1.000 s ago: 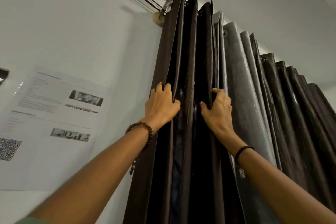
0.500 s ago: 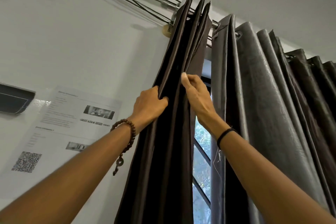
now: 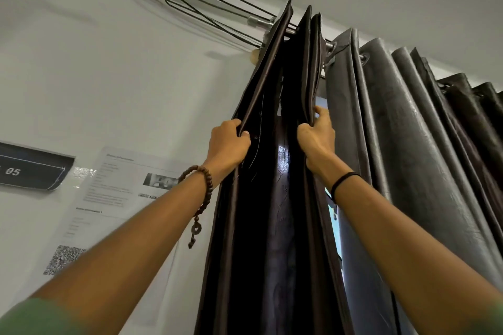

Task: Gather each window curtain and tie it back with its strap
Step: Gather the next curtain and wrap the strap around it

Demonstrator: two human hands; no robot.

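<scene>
Brown curtain (image 3: 272, 226) is bunched below the curtain rod's (image 3: 257, 20) left end. Outer fold is gripped by the left hand (image 3: 227, 144); inner edge, only pinched half a second ago, is now clasped by the right hand (image 3: 317, 137). Grey curtain (image 3: 408, 158) is hung further right along the rod.

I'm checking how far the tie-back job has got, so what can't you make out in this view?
Strap: none in the head view; the bottom edge cuts off the dark curtain low down.
Window: only a sliver shows between the dark curtain and the grey curtain.
Fingertips of the left hand and right hand: partly buried in the folds.
Wall sheet: print too blurred to read.
</scene>
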